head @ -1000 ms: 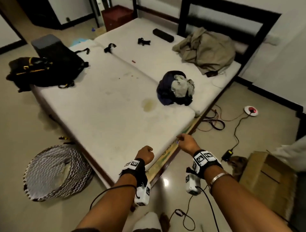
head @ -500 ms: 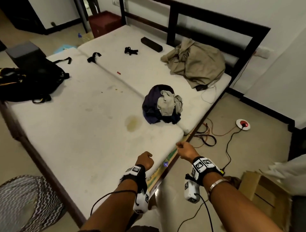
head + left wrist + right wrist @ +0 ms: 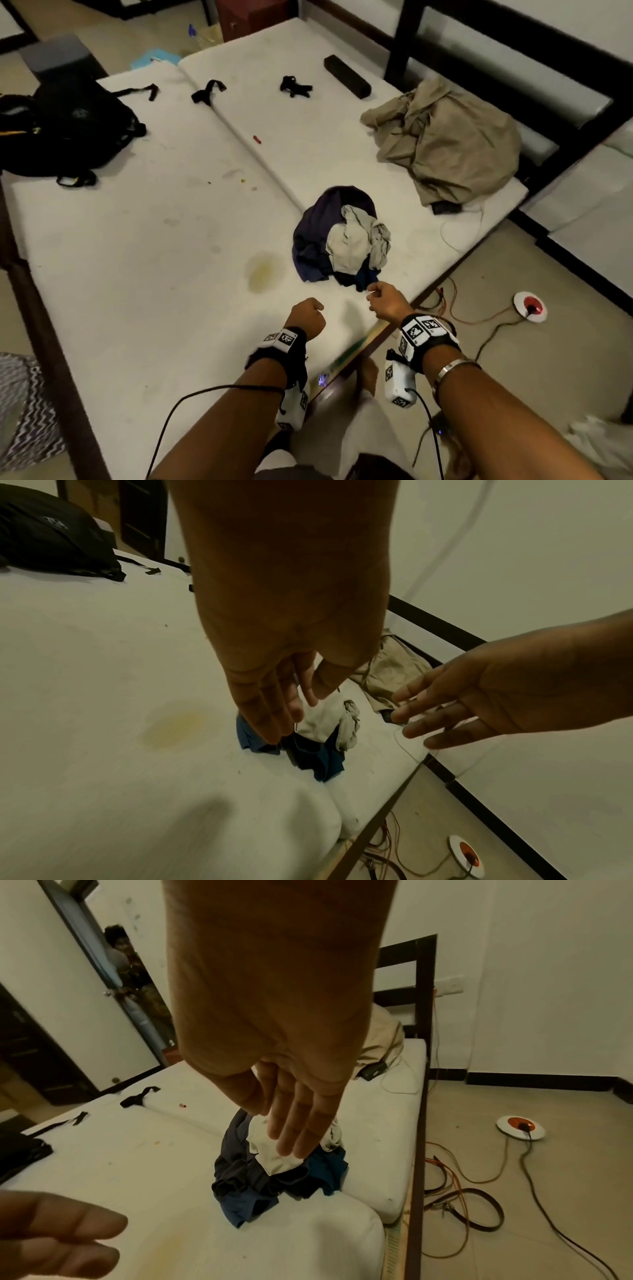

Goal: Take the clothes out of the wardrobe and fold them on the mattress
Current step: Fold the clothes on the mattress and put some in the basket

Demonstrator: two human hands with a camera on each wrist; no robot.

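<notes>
A crumpled pile of clothes [image 3: 339,240], dark blue with a pale beige piece on top, lies near the right side of the white mattress [image 3: 137,257]. A larger khaki garment [image 3: 445,147] is bunched by the headboard. My left hand [image 3: 306,317] hovers over the mattress just short of the pile, fingers relaxed and holding nothing [image 3: 274,702]. My right hand [image 3: 385,301] is at the pile's near edge, above it, fingers extended and empty [image 3: 298,1123]. The pile [image 3: 274,1175] shows below the right fingertips. The wardrobe is out of view.
A black backpack [image 3: 68,130] sits on the mattress's far left, with black straps [image 3: 207,90] and a black box [image 3: 346,75] farther back. Cables, a belt [image 3: 472,1204] and a round socket [image 3: 529,306] lie on the floor right. A person [image 3: 120,950] stands at the door.
I have come closer to the bed. Both hands moved forward from the bed's edge over the mattress; the right one now reaches the pile's near edge.
</notes>
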